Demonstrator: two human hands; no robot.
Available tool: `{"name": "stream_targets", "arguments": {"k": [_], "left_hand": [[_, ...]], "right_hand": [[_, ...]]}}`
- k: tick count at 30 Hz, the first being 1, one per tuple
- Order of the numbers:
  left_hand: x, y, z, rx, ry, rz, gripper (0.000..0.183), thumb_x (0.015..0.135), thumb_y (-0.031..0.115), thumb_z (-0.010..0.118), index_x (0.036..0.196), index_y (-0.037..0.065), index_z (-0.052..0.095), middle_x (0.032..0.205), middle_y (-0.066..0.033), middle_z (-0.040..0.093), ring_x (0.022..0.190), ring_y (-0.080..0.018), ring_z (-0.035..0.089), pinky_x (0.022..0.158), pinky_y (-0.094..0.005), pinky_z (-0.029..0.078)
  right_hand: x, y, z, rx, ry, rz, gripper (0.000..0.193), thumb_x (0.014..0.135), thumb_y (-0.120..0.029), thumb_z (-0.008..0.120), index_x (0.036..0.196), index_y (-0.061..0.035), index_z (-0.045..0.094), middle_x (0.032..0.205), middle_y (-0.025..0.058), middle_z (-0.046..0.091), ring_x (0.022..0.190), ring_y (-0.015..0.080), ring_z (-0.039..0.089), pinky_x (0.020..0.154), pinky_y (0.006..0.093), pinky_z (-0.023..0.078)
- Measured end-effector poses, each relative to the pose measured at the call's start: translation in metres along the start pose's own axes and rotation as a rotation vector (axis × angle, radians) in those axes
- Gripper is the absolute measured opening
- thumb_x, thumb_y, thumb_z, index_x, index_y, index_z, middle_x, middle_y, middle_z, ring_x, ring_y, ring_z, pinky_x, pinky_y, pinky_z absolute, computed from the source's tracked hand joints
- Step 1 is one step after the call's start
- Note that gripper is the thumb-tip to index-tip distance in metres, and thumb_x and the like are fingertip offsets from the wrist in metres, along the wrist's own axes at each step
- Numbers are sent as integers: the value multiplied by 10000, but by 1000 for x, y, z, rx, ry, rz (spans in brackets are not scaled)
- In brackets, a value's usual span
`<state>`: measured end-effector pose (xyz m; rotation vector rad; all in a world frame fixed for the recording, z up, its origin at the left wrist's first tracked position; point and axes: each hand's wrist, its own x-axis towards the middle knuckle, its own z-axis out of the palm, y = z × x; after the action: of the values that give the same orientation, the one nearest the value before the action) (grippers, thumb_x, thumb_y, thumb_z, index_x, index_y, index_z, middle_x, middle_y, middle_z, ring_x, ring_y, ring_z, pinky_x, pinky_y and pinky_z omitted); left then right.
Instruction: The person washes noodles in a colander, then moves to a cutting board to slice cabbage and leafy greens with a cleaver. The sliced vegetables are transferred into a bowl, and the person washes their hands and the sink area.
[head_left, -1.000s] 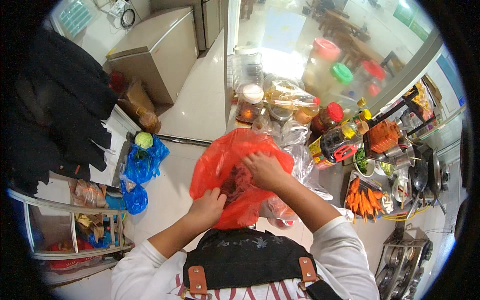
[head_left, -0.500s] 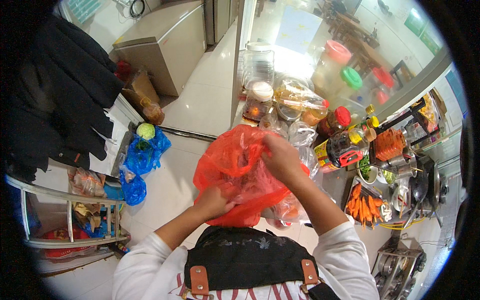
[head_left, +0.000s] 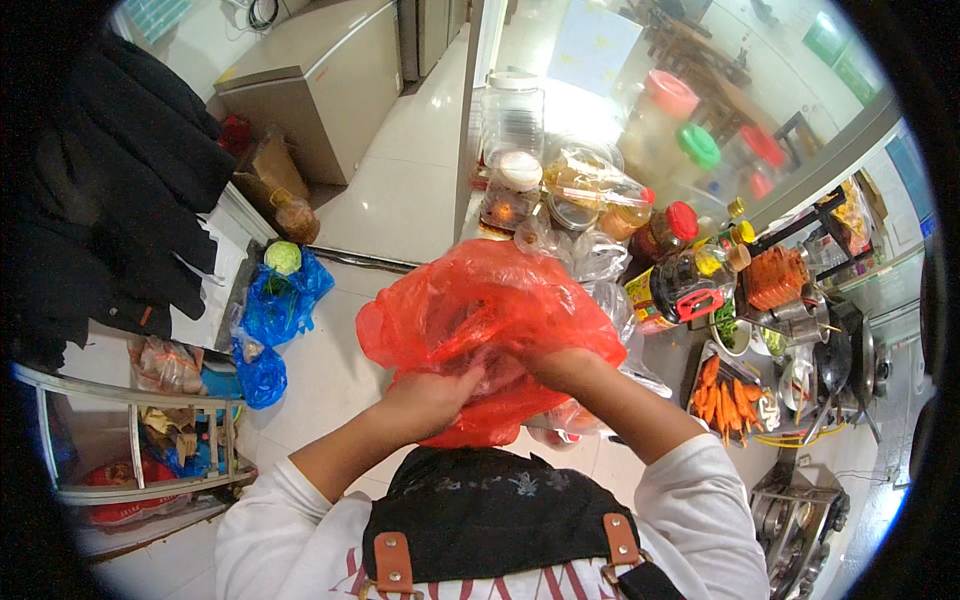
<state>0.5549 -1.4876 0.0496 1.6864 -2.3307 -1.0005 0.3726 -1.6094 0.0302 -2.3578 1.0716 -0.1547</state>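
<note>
A thin red plastic bag billows open in front of my body, its mouth facing me. Inside it shows some crumpled clear plastic; what that wraps cannot be made out. My left hand is closed on the near left side of the bag's mouth, thumb toward the clear plastic. At the right side of the mouth my right hand is curled into the red film, with most of its fingertips hidden by the folds.
Right of the bag, a counter holds knotted clear bags, jars, a dark sauce bottle, a tray of carrots and a wok. On the left floor lie blue bags with a cabbage, beside a metal-framed rack.
My right hand has come down from the bag's upper rim toward my left hand. The red bag has spread wider and fuller. My left hand has shifted slightly.
</note>
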Motion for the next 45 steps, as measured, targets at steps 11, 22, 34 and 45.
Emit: {"name": "stream_targets", "arguments": {"k": [11, 22, 34, 45], "left_hand": [[-14, 5, 9, -323, 479, -26, 414, 732, 222, 727, 1038, 44, 514, 1001, -144, 549, 934, -333, 553, 816, -411, 466], [93, -56, 34, -123, 509, 302, 216, 890, 121, 557, 1092, 49, 530, 1061, -83, 568, 968, -239, 528, 959, -410, 388], [-3, 77, -62, -1522, 92, 484, 387, 959, 358, 399, 1174, 63, 527, 1023, -136, 622, 843, -311, 632, 704, -481, 542], [-93, 342, 33, -1526, -559, 516, 338, 978, 342, 361, 1085, 40, 466, 899, -88, 558, 848, -194, 559, 756, -366, 475]], "right_hand": [[-9, -38, -129, -111, -339, -309, 138, 792, -150, 579, 894, -62, 609, 790, 178, 617, 769, 359, 605, 682, 442, 486], [-73, -38, -40, 89, 680, -110, 242, 739, -100, 694, 961, -62, 606, 1036, 143, 574, 997, 339, 552, 799, 407, 487], [-132, -72, 124, 1616, 542, 161, 426, 943, -258, 542, 1288, -24, 453, 1213, 71, 544, 1073, 164, 522, 914, 315, 437], [-441, -77, 162, 1758, 1570, 372, 395, 856, -38, 494, 1250, -10, 496, 1014, 94, 642, 771, 165, 648, 656, 302, 554]]}}
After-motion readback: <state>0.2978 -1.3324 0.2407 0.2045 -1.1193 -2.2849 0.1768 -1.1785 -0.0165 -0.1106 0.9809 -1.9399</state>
